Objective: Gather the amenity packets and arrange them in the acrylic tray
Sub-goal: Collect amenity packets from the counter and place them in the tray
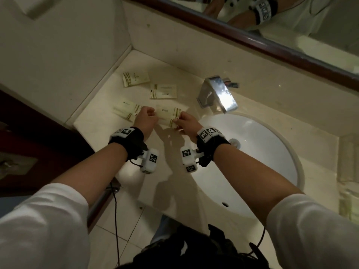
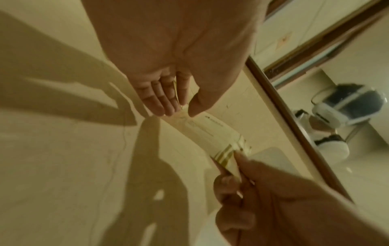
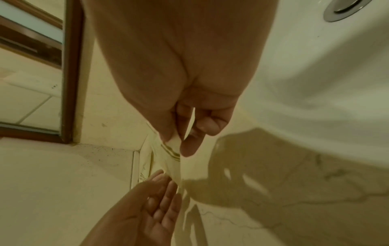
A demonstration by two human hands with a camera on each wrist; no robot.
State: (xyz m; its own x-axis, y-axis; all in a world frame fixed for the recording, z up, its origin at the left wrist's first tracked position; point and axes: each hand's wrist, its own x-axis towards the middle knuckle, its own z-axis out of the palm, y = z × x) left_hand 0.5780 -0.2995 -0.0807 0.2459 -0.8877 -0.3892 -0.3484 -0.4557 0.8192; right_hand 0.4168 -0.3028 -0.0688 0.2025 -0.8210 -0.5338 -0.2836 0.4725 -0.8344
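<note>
Above the marble counter (image 1: 101, 121) both hands hold one cream amenity packet (image 1: 168, 115), gold-striped with print too small to read: right hand (image 1: 185, 123) pinching its striped end, left hand (image 1: 144, 118) pinching the other.

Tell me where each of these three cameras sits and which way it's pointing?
Head: worn on the head, looking down at the counter, sink, faucet and mirror; both forearms, left hand and right hand show.
Left wrist: looks along the left palm to its fingers on the packet.
Right wrist: looks along the right palm pinching the packet's striped end.
Shared: both wrist views show the same packet and the opposite hand.
</note>
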